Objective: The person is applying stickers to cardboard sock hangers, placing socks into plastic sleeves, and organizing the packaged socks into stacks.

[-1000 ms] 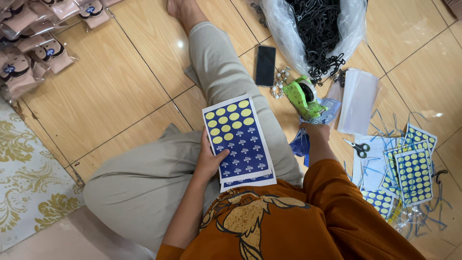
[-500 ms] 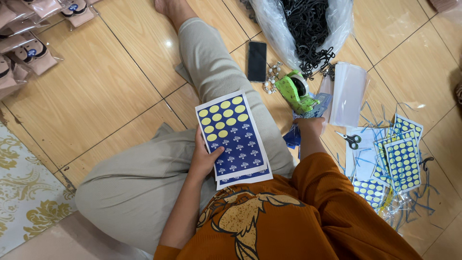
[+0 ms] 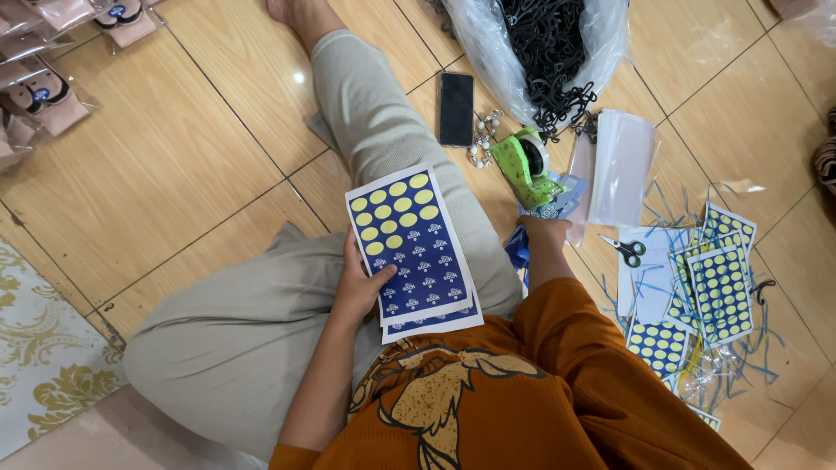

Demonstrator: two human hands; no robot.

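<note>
My left hand (image 3: 361, 283) rests on my lap and holds a small stack of blue sticker sheets (image 3: 414, 244). The top sheet has yellow round stickers in its upper rows and blue ones below. My right hand (image 3: 542, 228) reaches down to the floor beside my knee, touching small blue sticker pieces (image 3: 554, 205) just below a green tape dispenser (image 3: 522, 165). Its fingers are mostly hidden, so I cannot tell its grip.
A black phone (image 3: 456, 109) and some beads (image 3: 483, 139) lie by my leg. Further off are a clear bag of black cords (image 3: 549, 43) and clear sleeves (image 3: 620, 170). At the right are scissors (image 3: 629, 251) and more sticker sheets (image 3: 718, 278). Packaged items (image 3: 43, 96) lie top left, a rug (image 3: 43, 365) bottom left.
The view has drifted a little. My left hand keeps the sheets on my lap, and my right hand stays low by the tape dispenser.
</note>
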